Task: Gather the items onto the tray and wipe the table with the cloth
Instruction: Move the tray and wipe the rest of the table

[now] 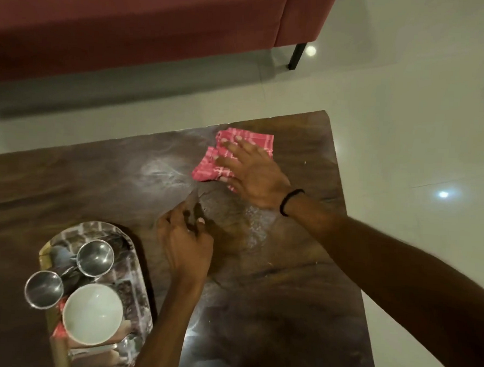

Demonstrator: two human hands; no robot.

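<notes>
Steel tray (140, 304) sits at the near left edge of the wooden bench (285, 298), carrying a white bowl (92, 314), a steel cup (43, 289) and a second steel cup (95, 257). Just right of it my left hand (185, 247) rests on the wood, fingers curled; blur hides whether it pinches anything. Toward the far right corner my right hand (249, 172) lies flat, fingers spread, pressing the pink checked cloth (206, 169) onto the bench. Beyond the far edge stands a red sofa (131, 23).
</notes>
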